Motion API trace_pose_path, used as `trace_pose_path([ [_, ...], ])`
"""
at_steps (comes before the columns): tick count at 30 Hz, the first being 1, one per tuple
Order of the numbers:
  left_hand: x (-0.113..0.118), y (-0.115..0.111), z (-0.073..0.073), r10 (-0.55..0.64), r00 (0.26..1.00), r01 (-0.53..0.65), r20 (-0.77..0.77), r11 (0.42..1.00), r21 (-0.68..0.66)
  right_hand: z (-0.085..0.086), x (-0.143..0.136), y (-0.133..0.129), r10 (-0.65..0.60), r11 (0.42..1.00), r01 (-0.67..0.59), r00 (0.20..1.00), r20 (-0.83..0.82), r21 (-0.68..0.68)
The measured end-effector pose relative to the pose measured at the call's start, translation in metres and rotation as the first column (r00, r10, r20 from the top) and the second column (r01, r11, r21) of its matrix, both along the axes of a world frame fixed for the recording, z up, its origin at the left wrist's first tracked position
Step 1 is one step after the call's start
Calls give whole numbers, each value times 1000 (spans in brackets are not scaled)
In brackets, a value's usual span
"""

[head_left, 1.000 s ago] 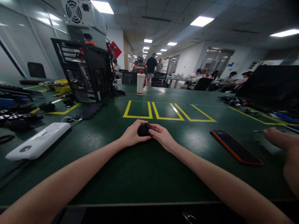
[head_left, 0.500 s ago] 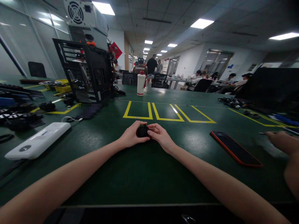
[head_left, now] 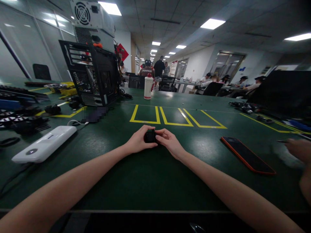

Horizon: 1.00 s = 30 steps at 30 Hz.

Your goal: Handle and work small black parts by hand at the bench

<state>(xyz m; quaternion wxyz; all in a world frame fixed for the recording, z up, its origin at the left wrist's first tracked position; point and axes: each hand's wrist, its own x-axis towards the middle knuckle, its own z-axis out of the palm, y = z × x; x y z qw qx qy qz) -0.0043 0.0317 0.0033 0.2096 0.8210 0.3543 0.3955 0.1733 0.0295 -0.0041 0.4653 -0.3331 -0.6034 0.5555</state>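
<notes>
As I look on from a distance, my left hand point(head_left: 137, 141) is wrapped around a small black part point(head_left: 150, 136), thumb and fingers curved about it. My right hand point(head_left: 169, 142) has its thumb and fingers gathered on the part's right end, so both hands are grasping it. Taking the orange-edged phone point(head_left: 247, 155) as my landmark, I see the part well to its left, over the green table point(head_left: 155, 184); whether it touches the surface I cannot tell. Yellow tape outlines point(head_left: 145, 122) lie beyond the phone and to its left, with a white bottle point(head_left: 147, 88) farther off. A white device point(head_left: 46, 144) sits far left of the phone. Just right of the phone, another person's hand point(head_left: 298, 148) is blurred.
</notes>
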Motion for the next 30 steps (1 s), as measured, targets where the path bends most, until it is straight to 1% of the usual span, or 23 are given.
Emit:
trace_pose_path([
  [4, 0, 1, -2, -4, 1000, 4, 2, 1000, -1, 1, 1, 0, 17, 1000, -17, 1000, 6, -17],
  [9, 0, 0, -1, -10, 1000, 10, 6, 1000, 1, 2, 3, -3, 54, 998, -54, 999, 0, 31],
  [13, 0, -1, 0, -9, 1000, 9, 13, 1000, -14, 3, 3, -5, 44, 999, -45, 999, 15, 13],
  [17, 0, -1, 0, -7, 1000, 7, -4, 1000, -12, 2, 3, -4, 5, 1000, -5, 1000, 25, -21],
  [20, 0, -2, 2, -6, 1000, 6, -17, 1000, -7, 3, 3, -4, 8, 1000, -7, 999, 54, -22],
  [23, 0, -4, 3, -6, 1000, 5, -27, 1000, -9, 4, 4, -4, 37, 999, -37, 997, 64, 3],
  [27, 1, -5, 4, -2, 1000, 2, -20, 1000, -18, 6, 5, -6, 78, 996, -80, 996, 36, 42],
  [30, 0, -5, 4, 1, 1000, -2, -21, 1000, -18, 6, 5, -6, 67, 997, -69, 997, 31, 42],
])
